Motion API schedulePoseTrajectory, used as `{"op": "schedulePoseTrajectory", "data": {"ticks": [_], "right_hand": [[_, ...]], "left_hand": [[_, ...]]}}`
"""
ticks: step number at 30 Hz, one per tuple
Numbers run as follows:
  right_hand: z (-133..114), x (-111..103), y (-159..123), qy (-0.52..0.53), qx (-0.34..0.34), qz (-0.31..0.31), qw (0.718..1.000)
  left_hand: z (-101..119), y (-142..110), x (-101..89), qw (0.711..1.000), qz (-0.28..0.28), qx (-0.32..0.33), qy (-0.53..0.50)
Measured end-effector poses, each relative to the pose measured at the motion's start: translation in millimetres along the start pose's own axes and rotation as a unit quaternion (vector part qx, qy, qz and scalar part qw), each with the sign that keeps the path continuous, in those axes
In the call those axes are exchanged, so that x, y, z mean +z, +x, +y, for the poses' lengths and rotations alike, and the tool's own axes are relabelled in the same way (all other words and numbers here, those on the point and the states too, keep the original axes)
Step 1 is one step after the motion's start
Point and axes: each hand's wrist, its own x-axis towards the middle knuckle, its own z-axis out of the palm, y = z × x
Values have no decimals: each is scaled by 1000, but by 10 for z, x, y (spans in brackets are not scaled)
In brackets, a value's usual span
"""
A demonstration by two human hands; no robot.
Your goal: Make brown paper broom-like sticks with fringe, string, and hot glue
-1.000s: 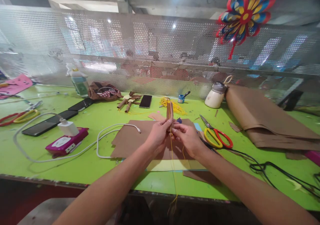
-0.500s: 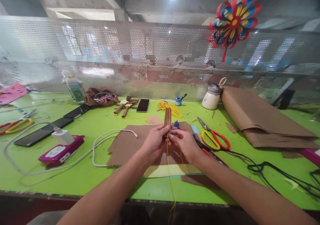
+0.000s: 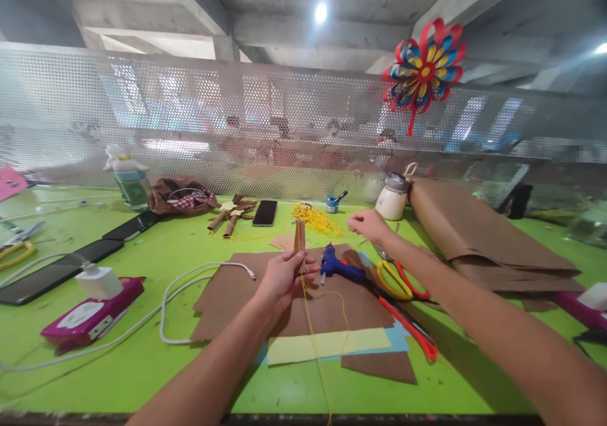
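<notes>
My left hand point(image 3: 283, 275) pinches a narrow upright strip of brown paper point(image 3: 299, 236) above the brown sheets. A yellow string point(image 3: 313, 340) runs along the strip and down past the table's front edge; a short loop of it curls to the right. My right hand point(image 3: 368, 225) is stretched out over the table, apart from the left, near the white bottle point(image 3: 392, 197) and right of a tangle of yellow string point(image 3: 318, 219). Its fingers are curled in; anything between them is too small to make out. The blue glue gun point(image 3: 337, 265) lies on the brown paper point(image 3: 232, 287).
Beneath my right forearm lie scissors point(image 3: 397, 280) and a red-handled tool point(image 3: 412, 331). A purple power strip point(image 3: 95, 312) with a white cable is at left. A phone point(image 3: 264, 213) and brown paper rolls point(image 3: 231, 220) lie at the back; folded brown paper point(image 3: 488, 230) stands at right.
My right hand has let go of the strip and string and swung out to the back right. My left hand still holds the strip. The view has tilted up slightly.
</notes>
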Motion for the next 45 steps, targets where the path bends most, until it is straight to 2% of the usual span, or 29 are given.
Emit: {"op": "schedulePoseTrajectory", "data": {"ticks": [4, 8, 10, 12, 14, 17, 21, 24, 26, 31, 33, 34, 35, 37, 38, 40, 45], "right_hand": [[209, -135, 549, -18, 61, -6, 998], [258, -143, 716, -43, 72, -35, 996], [234, -137, 626, -61, 54, -67, 994], [181, -120, 419, -83, 13, -110, 990], [109, -73, 126, -109, -44, -154, 981], [13, 77, -337, -159, -110, -181, 964], [-38, 341, -703, -226, -135, -149, 953], [-45, 431, -738, -245, -132, -117, 953], [-40, 386, -694, -236, -127, -102, 958], [35, -23, -627, -152, -86, -65, 983], [58, -184, -692, -30, -68, -82, 994], [59, -238, -743, 76, -54, -101, 991], [54, -272, -801, 183, -38, -124, 975], [28, -278, -915, 339, -8, -167, 926], [13, -257, -962, 367, -1, -186, 912], [-6, -194, -1023, 371, 5, -209, 905], [65, -106, -1040, 314, 4, -192, 930]], "left_hand": [[37, 0, -17, 1000, 9, 14, -3], [72, -26, -12, 1000, 9, 16, -1], [85, -29, -13, 1000, 7, 19, 0], [95, -25, -13, 1000, 2, 26, -2], [102, -23, -10, 1000, -5, 28, -7], [103, -33, 5, 999, -12, 32, -16], [99, -74, 35, 999, -30, 31, -31], [107, -107, 47, 998, -48, 23, -21], [114, -117, 46, 998, -60, 23, -16], [90, -102, 31, 997, -71, 23, -4], [65, -94, 34, 997, -82, 15, -2], [52, -94, 38, 996, -89, 11, -2], [42, -97, 45, 995, -96, 8, -1], [27, -110, 63, 995, -104, 2, 8], [24, -119, 73, 994, -105, -1, 16], [24, -136, 91, 994, -101, -11, 29], [36, -152, 100, 994, -102, -40, 24]]}}
